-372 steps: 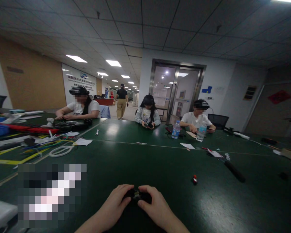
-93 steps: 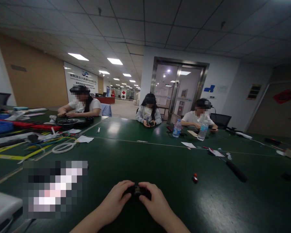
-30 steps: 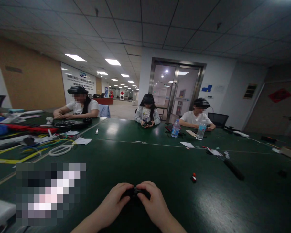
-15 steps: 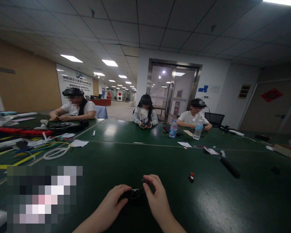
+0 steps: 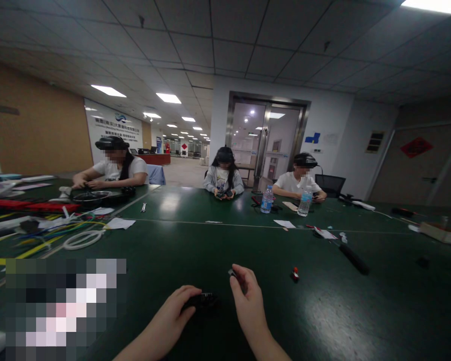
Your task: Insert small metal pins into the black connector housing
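The right hand (image 5: 249, 297) has moved away from the left hand (image 5: 173, 312) and now pinches a small dark piece (image 5: 231, 273) between thumb and fingertips. The left hand grips a black device (image 5: 206, 300), its fingers hiding part of it, over the green table (image 5: 158, 265). To the right lies a small red-and-white object (image 5: 294, 274), then a black-handled tool (image 5: 354, 259). Farther off stand 2 water bottles (image 5: 266, 200); 3 people (image 5: 223, 176) sit beyond.
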A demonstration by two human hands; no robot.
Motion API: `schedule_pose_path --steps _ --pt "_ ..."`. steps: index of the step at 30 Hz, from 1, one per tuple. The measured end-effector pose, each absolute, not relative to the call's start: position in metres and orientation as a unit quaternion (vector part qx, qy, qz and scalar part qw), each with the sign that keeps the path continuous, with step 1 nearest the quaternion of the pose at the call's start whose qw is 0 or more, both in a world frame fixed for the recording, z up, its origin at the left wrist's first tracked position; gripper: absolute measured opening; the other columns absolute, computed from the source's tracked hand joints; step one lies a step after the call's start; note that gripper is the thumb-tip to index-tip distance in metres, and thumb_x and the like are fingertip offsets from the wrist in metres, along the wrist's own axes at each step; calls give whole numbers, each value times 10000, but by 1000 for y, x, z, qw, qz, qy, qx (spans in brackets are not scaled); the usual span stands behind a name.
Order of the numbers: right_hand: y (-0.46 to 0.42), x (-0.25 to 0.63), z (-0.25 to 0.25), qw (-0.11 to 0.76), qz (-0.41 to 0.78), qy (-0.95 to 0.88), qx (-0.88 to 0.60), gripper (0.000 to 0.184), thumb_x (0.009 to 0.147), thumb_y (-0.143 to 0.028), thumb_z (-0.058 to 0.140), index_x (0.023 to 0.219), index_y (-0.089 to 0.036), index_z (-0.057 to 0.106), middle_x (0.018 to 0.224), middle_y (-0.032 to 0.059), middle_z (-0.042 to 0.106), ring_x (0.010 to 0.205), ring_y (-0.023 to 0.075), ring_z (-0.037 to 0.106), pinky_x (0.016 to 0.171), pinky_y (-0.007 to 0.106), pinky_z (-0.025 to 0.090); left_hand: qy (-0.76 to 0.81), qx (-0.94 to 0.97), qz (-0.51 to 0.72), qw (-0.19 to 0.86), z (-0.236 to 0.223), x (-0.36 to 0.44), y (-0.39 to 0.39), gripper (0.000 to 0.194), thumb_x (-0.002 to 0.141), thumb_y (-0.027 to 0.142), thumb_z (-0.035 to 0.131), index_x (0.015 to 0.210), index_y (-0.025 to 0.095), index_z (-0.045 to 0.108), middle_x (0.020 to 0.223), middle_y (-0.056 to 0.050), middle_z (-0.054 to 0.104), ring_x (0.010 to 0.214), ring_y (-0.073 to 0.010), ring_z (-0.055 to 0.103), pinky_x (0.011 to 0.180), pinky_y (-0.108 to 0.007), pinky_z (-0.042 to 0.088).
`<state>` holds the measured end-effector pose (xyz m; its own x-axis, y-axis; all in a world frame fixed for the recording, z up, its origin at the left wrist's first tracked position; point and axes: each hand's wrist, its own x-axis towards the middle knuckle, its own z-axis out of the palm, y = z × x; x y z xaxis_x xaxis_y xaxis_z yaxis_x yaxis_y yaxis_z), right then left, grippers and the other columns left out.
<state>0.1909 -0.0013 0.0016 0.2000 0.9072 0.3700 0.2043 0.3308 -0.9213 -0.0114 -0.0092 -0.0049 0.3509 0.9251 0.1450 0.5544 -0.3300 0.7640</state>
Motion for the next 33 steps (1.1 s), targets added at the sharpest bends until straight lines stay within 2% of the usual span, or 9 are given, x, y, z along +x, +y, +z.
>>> schedule_pose_path --steps 17,26,33 --pt "-1 197 3 605 319 -508 -524 323 766 -395 486 1004 -206 594 999 58 589 931 199 561 812 317 451 493 763 280 312 3 -9 -13 337 784 183 421 1091 239 549 1157 -28 546 1080 -195 485 972 -343 350" --pt "0 197 4 630 307 -480 -527 323 750 -387 509 992 -190 592 1006 67 589 940 203 564 836 325 444 482 772 283 300 4 -8 -13 328 783 177 418 1075 239 554 1132 -22 560 1065 -192 493 962 -342 359" --pt "1 197 3 615 340 -463 -540 365 744 -406 514 1034 -194 576 1016 67 607 951 215 570 825 339 457 483 772 277 306 -1 -11 -11 327 797 197 418 1093 250 546 1152 -23 545 1074 -188 485 969 -340 351"
